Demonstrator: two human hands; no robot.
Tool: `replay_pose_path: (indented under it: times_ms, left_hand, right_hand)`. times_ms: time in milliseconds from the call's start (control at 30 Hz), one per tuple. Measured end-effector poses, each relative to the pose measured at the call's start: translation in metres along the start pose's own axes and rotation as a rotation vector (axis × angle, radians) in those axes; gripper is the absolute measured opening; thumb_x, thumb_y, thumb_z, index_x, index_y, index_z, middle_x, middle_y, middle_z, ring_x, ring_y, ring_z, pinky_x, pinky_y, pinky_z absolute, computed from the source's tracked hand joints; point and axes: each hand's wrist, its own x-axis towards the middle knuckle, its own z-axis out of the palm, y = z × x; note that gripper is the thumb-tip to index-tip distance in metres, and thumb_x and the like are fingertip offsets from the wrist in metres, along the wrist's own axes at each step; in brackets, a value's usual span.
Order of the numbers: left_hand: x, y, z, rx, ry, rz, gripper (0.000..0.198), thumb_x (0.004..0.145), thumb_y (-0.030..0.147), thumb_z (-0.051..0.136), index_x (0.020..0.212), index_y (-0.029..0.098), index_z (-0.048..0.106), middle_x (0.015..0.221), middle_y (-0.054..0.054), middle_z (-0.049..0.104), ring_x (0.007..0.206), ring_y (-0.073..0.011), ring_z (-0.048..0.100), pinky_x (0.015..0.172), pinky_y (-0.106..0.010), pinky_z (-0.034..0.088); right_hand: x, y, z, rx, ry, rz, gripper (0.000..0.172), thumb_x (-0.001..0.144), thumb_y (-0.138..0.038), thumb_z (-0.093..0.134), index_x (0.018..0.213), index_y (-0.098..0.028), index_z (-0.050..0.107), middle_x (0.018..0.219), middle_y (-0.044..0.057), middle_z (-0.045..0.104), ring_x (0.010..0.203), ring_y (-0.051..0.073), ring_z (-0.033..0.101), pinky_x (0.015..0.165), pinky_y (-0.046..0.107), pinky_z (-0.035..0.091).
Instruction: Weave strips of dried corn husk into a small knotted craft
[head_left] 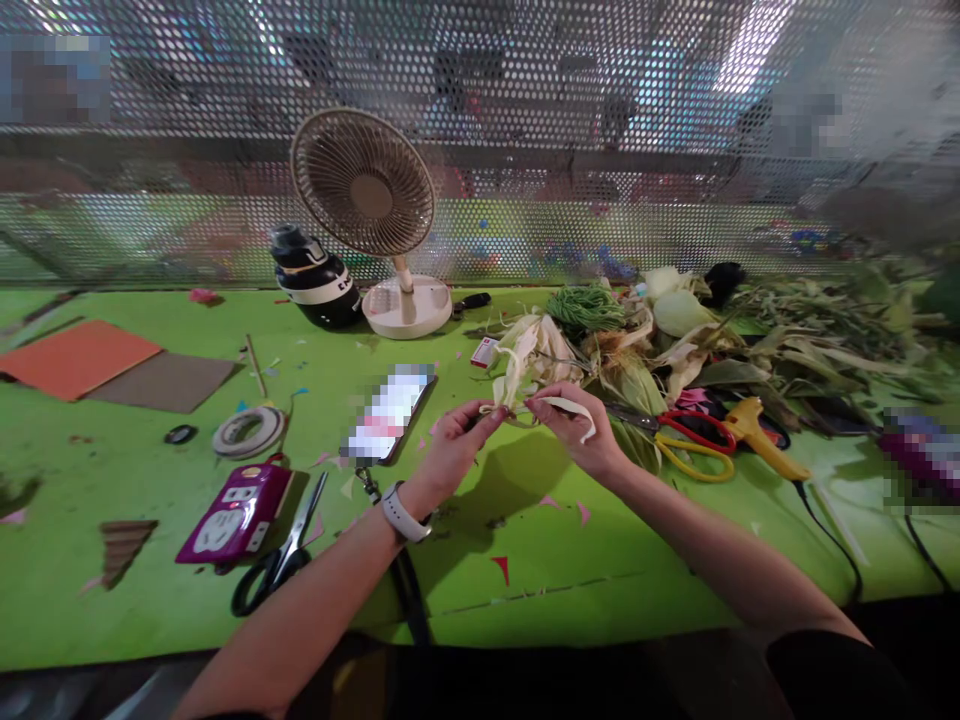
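Note:
Both hands are raised over the green table around a pale dried corn husk [510, 378]. My left hand [452, 442], with a pale watch on the wrist, pinches the husk's lower end between thumb and fingertips. Close by on the right, my right hand [585, 432] is closed on the same husk, and a pale husk strip [576, 405] sticks out across its fingers. Fingers partly hide how the strips join. Behind the hands lies a heap of corn husks [551, 345]. Red-and-yellow-handled scissors [694, 445] rest right of my right hand.
A phone [386, 415] lies left of the hands. Farther left are a tape roll [247, 432], a purple device [236, 515] and black-handled scissors [289, 550]. A fan [409, 305] and a black bottle [319, 280] stand behind. A yellow glue gun [765, 440] sits right.

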Motion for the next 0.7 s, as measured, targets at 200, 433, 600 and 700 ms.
replay_pose_path:
  times_ms: [200, 433, 600, 700]
  left_hand:
    - [0.0, -0.001, 0.0, 0.03, -0.036, -0.082, 0.027, 0.072, 0.042, 0.07, 0.077, 0.015, 0.068, 0.051, 0.006, 0.043, 0.044, -0.0055, 0.03, 0.043, -0.02, 0.022]
    - [-0.008, 0.001, 0.005, 0.441, -0.233, 0.215, 0.018, 0.083, 0.032, 0.058, 0.083, 0.018, 0.07, 0.076, -0.004, 0.065, 0.072, -0.0162, 0.055, 0.067, -0.027, 0.041]
    - [-0.01, -0.003, 0.005, 0.538, -0.285, 0.307, 0.018, 0.084, 0.026, 0.055, 0.088, 0.019, 0.071, 0.074, -0.005, 0.063, 0.074, -0.0173, 0.056, 0.071, -0.029, 0.042]
    - [-0.012, -0.003, 0.006, 0.446, -0.326, 0.274, 0.02, 0.085, 0.027, 0.054, 0.092, 0.017, 0.07, 0.082, -0.006, 0.064, 0.081, -0.0181, 0.057, 0.075, -0.029, 0.043]
  right_hand:
    - [-0.004, 0.001, -0.008, -0.406, -0.021, -0.471, 0.011, 0.085, -0.025, 0.059, 0.09, -0.021, 0.069, 0.091, 0.008, 0.066, 0.082, 0.018, 0.063, 0.069, 0.03, 0.052]
    - [-0.004, 0.004, -0.016, -0.512, -0.35, -0.527, 0.021, 0.088, -0.018, 0.048, 0.105, -0.021, 0.059, 0.118, 0.01, 0.064, 0.092, 0.019, 0.067, 0.068, 0.027, 0.054]
    - [-0.004, 0.004, -0.006, -0.384, -0.294, -0.227, 0.011, 0.09, -0.028, 0.05, 0.09, -0.02, 0.059, 0.078, 0.003, 0.069, 0.057, 0.013, 0.064, 0.054, 0.022, 0.046]
    - [-0.004, 0.004, -0.001, -0.344, -0.238, -0.204, 0.02, 0.092, -0.034, 0.047, 0.08, -0.02, 0.054, 0.071, 0.001, 0.063, 0.052, 0.01, 0.057, 0.052, 0.02, 0.043]
